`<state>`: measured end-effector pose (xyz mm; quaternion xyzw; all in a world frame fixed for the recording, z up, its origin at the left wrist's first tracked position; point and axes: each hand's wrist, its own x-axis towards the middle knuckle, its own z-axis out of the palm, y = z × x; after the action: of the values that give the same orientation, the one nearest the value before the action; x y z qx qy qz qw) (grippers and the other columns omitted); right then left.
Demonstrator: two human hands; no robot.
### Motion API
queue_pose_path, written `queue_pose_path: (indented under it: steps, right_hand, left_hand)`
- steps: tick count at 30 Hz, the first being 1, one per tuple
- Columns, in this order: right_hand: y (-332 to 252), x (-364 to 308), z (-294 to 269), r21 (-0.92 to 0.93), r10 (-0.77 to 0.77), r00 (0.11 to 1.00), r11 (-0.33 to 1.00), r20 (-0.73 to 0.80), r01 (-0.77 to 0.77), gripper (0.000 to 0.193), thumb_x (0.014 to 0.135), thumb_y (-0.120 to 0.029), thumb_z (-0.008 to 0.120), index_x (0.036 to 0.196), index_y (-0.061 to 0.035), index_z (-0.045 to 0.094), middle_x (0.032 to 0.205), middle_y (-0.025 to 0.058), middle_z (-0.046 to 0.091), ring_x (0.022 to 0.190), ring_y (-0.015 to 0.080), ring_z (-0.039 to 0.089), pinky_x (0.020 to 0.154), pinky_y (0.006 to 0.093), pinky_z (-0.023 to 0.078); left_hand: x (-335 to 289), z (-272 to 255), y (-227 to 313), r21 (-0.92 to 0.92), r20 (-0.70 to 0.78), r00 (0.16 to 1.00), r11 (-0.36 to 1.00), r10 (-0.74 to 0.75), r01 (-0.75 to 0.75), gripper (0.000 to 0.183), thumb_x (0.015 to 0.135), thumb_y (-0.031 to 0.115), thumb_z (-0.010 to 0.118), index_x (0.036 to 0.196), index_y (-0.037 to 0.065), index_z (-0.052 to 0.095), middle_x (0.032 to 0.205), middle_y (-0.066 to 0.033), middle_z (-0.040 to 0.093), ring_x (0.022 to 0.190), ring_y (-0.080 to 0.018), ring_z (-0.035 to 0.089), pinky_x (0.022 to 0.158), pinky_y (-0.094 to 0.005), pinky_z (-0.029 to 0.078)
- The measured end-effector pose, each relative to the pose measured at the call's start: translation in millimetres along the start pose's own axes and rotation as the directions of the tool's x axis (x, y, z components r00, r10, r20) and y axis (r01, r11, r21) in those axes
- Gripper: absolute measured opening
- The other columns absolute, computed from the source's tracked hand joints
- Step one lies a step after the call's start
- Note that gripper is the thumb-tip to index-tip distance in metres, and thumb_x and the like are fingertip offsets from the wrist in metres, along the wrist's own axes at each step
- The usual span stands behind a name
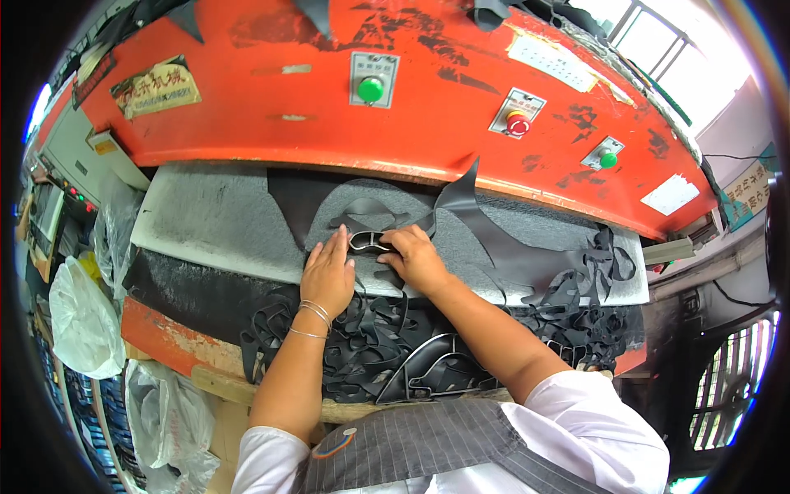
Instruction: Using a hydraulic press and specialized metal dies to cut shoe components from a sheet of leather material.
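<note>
A small curved metal cutting die [369,246] lies among black sheet material on the grey cutting pad, under the front of the orange-red press. My right hand [414,258] pinches the die's right side between thumb and fingers. At its left end rests my left hand [327,270], fingers stretched out and touching the die's edge. Behind the die, a black leather-like sheet [303,202] has curved pieces cut from it. Another dark offcut [498,247] spreads to the right with a pointed tip standing up.
The orange-red press [444,90] overhangs the pad [206,206] and carries green buttons [370,90] and a red stop knob [518,124]. Tangled black scraps [362,346] and a larger metal die [420,366] lie along the front. Plastic bags [82,321] hang at left.
</note>
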<state>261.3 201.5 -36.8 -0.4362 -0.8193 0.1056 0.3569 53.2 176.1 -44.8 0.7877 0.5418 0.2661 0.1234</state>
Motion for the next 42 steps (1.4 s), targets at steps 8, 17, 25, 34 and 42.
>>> queue_pose_path:
  steps: [8, 17, 25, 34, 42]
  right_hand:
    - [-7.3, 2.4, 9.4, 0.003, 0.084, 0.994, 0.996, 0.068, -0.084, 0.049, 0.078, -0.022, 0.074, 0.123, -0.0095, 0.056, 0.104, 0.0126, 0.065, 0.105, 0.0314, 0.056, 0.093, 0.0410, 0.044]
    - [-5.5, 0.5, -4.1, 0.006, 0.155, 0.981, 0.988, 0.113, -0.157, 0.058, 0.077, -0.024, 0.075, 0.128, -0.0064, 0.054, 0.112, 0.0148, 0.062, 0.109, 0.0333, 0.054, 0.095, 0.0416, 0.043]
    - [6.4, -46.9, -174.2, -0.319, -0.219, 0.683, 0.948, -0.697, -0.022, 0.050, 0.090, -0.036, 0.064, 0.126, -0.0016, 0.056, 0.134, 0.0169, 0.053, 0.129, 0.0359, 0.046, 0.107, 0.0491, 0.035]
    - [48.1, -72.3, -269.6, -0.403, -0.151, 0.522, 0.817, -0.840, -0.413, 0.060, 0.100, -0.034, 0.048, 0.147, -0.0016, 0.032, 0.154, 0.0244, 0.020, 0.143, 0.0373, 0.020, 0.115, 0.0489, 0.016]
    - [-128.1, -196.2, -114.1, 0.107, -0.167, 0.921, 0.985, 0.352, 0.137, 0.038, 0.073, -0.023, 0.076, 0.105, -0.0049, 0.065, 0.097, 0.0114, 0.065, 0.091, 0.0278, 0.062, 0.079, 0.0370, 0.050]
  left_hand:
    - [-12.5, 7.7, -11.3, -0.026, -0.191, 0.981, 1.000, -0.010, 0.005, 0.034, 0.088, 0.014, 0.056, 0.120, 0.005, 0.051, 0.124, -0.0130, 0.063, 0.125, -0.0293, 0.052, 0.110, -0.0450, 0.034]
    - [-4.2, 11.1, -4.5, -0.042, -0.203, 0.979, 0.998, 0.026, -0.035, 0.033, 0.087, 0.015, 0.057, 0.119, 0.006, 0.053, 0.124, -0.0113, 0.063, 0.124, -0.0298, 0.053, 0.110, -0.0441, 0.035]
    - [21.2, -57.2, 35.5, -0.305, -0.533, 0.846, 0.932, 0.006, -0.199, 0.010, 0.088, 0.011, 0.063, 0.089, 0.001, 0.064, 0.088, -0.0134, 0.066, 0.085, -0.0343, 0.060, 0.078, -0.0407, 0.047]
    - [31.1, -120.1, 97.9, -0.128, -0.496, 0.846, 0.948, 0.195, -0.293, 0.025, 0.090, 0.013, 0.057, 0.069, 0.002, 0.049, 0.069, -0.0158, 0.049, 0.071, -0.0374, 0.048, 0.064, -0.0452, 0.040]
    - [-199.1, -44.9, 71.6, -0.036, 0.072, 0.997, 0.998, -0.042, 0.045, 0.022, 0.086, 0.026, 0.064, 0.073, 0.008, 0.065, 0.078, -0.0090, 0.060, 0.080, -0.0312, 0.060, 0.070, -0.0439, 0.048]
